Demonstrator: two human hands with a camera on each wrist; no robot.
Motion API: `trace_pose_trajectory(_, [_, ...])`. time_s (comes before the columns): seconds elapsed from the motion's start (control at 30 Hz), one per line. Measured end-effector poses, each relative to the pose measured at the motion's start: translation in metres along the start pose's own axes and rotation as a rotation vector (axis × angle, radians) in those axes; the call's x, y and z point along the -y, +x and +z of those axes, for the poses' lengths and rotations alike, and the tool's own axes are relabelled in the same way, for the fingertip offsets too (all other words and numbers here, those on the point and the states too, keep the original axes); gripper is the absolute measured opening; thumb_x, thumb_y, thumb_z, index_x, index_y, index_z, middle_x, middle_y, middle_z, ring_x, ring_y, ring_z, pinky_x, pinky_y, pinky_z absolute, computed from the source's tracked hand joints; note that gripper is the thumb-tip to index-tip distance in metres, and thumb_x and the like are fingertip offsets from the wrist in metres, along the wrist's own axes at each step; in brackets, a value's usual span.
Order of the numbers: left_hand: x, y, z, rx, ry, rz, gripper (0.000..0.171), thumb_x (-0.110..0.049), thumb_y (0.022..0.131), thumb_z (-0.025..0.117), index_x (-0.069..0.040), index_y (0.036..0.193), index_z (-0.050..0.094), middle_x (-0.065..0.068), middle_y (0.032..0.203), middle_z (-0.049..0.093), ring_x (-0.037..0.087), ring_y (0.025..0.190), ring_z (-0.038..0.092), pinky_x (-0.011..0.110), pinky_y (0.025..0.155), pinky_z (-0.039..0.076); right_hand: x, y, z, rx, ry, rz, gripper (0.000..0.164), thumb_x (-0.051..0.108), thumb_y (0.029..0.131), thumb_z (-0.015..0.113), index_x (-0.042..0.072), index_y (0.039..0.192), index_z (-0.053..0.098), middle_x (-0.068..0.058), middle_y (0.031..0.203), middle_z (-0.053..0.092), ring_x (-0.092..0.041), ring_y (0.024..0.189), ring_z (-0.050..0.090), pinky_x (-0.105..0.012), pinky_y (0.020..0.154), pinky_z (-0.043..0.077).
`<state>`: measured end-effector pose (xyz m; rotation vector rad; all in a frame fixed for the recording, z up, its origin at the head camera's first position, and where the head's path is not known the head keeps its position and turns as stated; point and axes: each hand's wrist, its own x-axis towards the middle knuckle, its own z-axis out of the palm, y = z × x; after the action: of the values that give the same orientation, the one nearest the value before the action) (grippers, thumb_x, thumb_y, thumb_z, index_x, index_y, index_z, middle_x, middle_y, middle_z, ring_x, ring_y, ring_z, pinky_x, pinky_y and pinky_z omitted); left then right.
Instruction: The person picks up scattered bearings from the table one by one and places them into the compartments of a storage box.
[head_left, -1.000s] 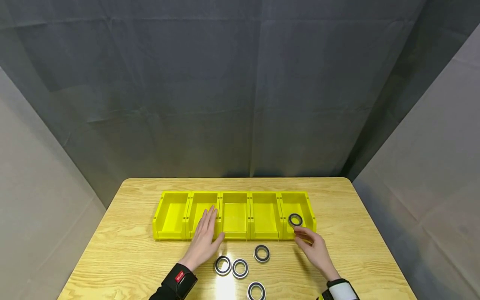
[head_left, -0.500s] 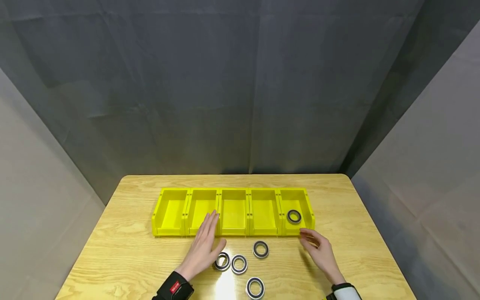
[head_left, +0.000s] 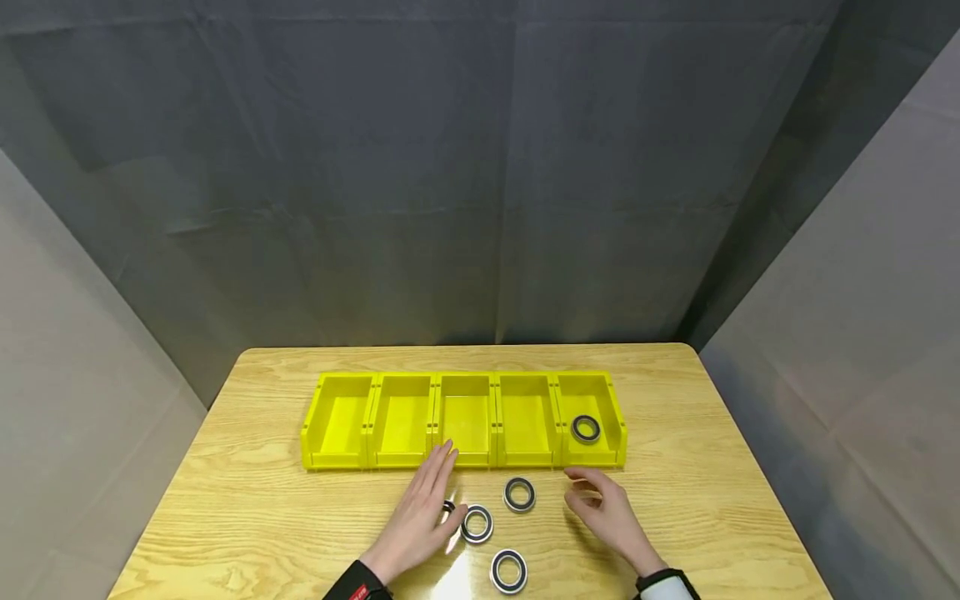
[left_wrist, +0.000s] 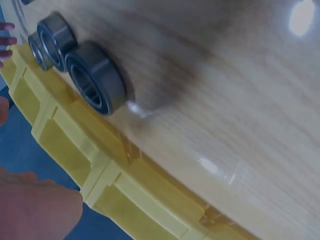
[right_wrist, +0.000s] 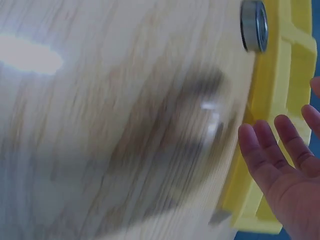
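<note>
My left hand (head_left: 422,515) hovers with straight fingers over the table, its fingertips before the middle yellow bin. Under it, one ball bearing (head_left: 448,506) is mostly hidden. By the left thumb lies a second bearing (head_left: 489,525); others lie further right (head_left: 507,495) and nearer the front (head_left: 497,572). My right hand (head_left: 611,515), fingers loosely bent and holding nothing, is in front of the two rightmost bins. In the rightmost bin rests another bearing (head_left: 575,429). The right wrist view shows the right hand (right_wrist: 295,185) apart from a bearing (right_wrist: 250,25).
A row of several joined yellow bins (head_left: 528,459) stands across the wooden table (head_left: 225,500). Grey cloth (head_left: 375,208) hangs behind, with lighter panels (head_left: 862,375) at the sides. In the left wrist view, bearings (left_wrist: 107,80) stand near the bins' front.
My right hand has drawn away from the rightmost bin and moved left, leaving the bearing there. My left hand has shifted right and nearer, now covering most of one bearing.
</note>
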<state>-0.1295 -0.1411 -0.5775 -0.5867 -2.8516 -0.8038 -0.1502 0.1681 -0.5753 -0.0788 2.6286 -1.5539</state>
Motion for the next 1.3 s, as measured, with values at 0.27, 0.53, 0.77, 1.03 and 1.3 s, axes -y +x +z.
trace_pose_trajectory(0.27, [0.002, 0.000, 0.007, 0.006, 0.027, -0.005, 0.080, -0.029, 0.093, 0.069, 0.001, 0.156, 0.031, 0.019, 0.167, 0.021, 0.040, 0.155, 0.021, 0.059, 0.120, 0.027, 0.015, 0.002, 0.034, 0.057, -0.272, -0.219, 0.037, 0.009, 0.082, 0.078, 0.010, 0.117, 0.070, -0.007, 0.118, 0.069, -0.030, 0.106, 0.066, -0.044, 0.089, 0.056])
trace_pose_trajectory(0.53, [0.018, 0.021, 0.004, -0.051, 0.053, -0.083, 0.079, -0.026, 0.093, 0.067, 0.002, 0.156, 0.029, 0.023, 0.168, 0.012, 0.044, 0.156, 0.010, 0.060, 0.124, 0.018, 0.026, 0.010, 0.060, 0.105, -0.461, -0.355, 0.035, 0.010, 0.080, 0.079, 0.006, 0.115, 0.071, -0.010, 0.116, 0.066, -0.028, 0.109, 0.062, -0.050, 0.095, 0.052])
trace_pose_trajectory(0.77, [0.033, 0.041, 0.003, -0.087, 0.058, -0.093, 0.080, -0.023, 0.094, 0.066, 0.005, 0.157, 0.025, 0.026, 0.167, 0.012, 0.045, 0.155, 0.012, 0.060, 0.125, 0.017, 0.028, 0.016, 0.072, 0.131, -0.592, -0.400, 0.034, 0.010, 0.079, 0.078, 0.007, 0.113, 0.072, -0.011, 0.115, 0.065, -0.031, 0.106, 0.060, -0.048, 0.092, 0.054])
trace_pose_trajectory(1.03, [0.041, 0.053, 0.007, -0.082, 0.070, -0.102, 0.083, -0.025, 0.094, 0.064, 0.008, 0.157, 0.022, 0.027, 0.167, 0.015, 0.044, 0.155, 0.015, 0.062, 0.123, 0.020, 0.028, 0.019, 0.079, 0.153, -0.663, -0.373, 0.031, 0.010, 0.078, 0.081, 0.010, 0.109, 0.073, -0.010, 0.111, 0.065, -0.030, 0.102, 0.058, -0.046, 0.087, 0.056])
trace_pose_trajectory(1.3, [0.038, 0.059, 0.008, -0.021, 0.164, -0.144, 0.086, -0.026, 0.094, 0.065, 0.007, 0.158, 0.018, 0.024, 0.168, 0.013, 0.040, 0.156, 0.017, 0.058, 0.126, 0.019, 0.027, 0.020, 0.080, 0.115, -0.691, -0.424, 0.030, 0.005, 0.073, 0.081, 0.009, 0.102, 0.074, -0.009, 0.103, 0.065, -0.028, 0.095, 0.058, -0.043, 0.083, 0.055])
